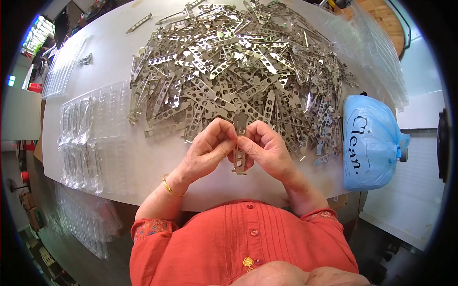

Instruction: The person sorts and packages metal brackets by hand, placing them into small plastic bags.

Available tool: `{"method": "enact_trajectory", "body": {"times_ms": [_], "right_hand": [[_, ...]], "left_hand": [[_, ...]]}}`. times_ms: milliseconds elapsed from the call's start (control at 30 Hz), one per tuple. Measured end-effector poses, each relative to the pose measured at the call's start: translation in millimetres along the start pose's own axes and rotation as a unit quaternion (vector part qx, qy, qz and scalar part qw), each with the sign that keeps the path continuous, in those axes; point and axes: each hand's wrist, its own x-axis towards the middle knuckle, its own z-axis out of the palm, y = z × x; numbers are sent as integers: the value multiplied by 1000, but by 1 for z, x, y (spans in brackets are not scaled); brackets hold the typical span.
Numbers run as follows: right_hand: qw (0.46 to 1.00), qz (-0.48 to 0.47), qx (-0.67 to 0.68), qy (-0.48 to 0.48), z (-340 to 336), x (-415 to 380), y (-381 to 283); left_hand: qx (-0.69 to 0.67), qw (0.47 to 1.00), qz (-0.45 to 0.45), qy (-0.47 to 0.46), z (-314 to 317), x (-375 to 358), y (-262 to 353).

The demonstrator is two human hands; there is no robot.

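I have left hand (206,150) and right hand (268,151) in a pinch grip on one metal strip (239,161), holes punched lengthwise, over the bench (145,164). Beyond: glinting heap (238,66) of similar strips. Right: blue plastic bag (369,143), lettered "Clean." Left: clear moulded trays (113,114).

Silvery perforated metal strips (238,71) heaped on the pale bench (114,57)

Clear plastic compartment trays (112,112) lie to their left, a knotted blue plastic bag (372,143) to their right; on the near side, left hand (209,148) and right hand (267,151) share one metal strip (239,164).
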Motion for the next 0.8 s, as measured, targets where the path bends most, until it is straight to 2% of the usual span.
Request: {"method": "enact_trajectory", "body": {"times_ms": [167, 267, 467, 800], "right_hand": [[1000, 2, -13, -4, -3, 0, 0], [1000, 10, -9, -9, -4, -1, -3], [999, 35, -4, -27, -6, -2, -7], [998, -14, 10, -53, -4, -3, -6]], "left_hand": [[-21, 1000, 10, -11, 1, -1, -2], [-36, 999, -13, -18, 2, -1, 1], [-35, 999, 10, -26, -2, 0, -4], [-180, 980, -71, -45, -8, 2, -4]]}}
